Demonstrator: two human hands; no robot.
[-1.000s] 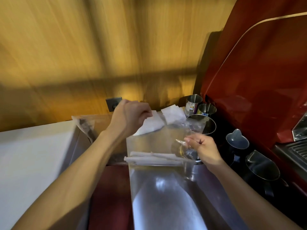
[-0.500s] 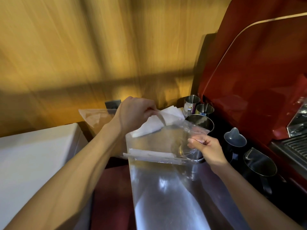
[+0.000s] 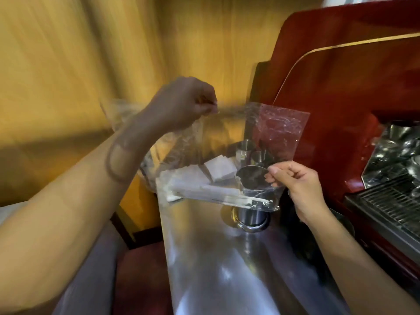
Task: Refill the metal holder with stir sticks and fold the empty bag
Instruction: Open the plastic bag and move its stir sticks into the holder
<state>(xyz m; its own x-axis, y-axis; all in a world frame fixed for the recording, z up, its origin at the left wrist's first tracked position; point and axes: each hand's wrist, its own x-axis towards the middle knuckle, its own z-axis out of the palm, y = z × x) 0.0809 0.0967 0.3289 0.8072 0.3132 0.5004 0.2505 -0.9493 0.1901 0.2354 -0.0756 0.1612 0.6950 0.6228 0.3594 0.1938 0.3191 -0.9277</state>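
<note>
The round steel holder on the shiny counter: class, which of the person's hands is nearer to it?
Right. The right hand pinches the clear plastic bag just beside the round steel holder; the left hand is raised up and away.

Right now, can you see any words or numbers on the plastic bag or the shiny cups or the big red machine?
None can be read.
Clear plastic bag, held by the left hand and right hand: no print shows, only creases and glare.
Metal holder and the small cups behind it: plain, partly blurred through the bag.
Red machine: only a thin gold line, no lettering.
</note>
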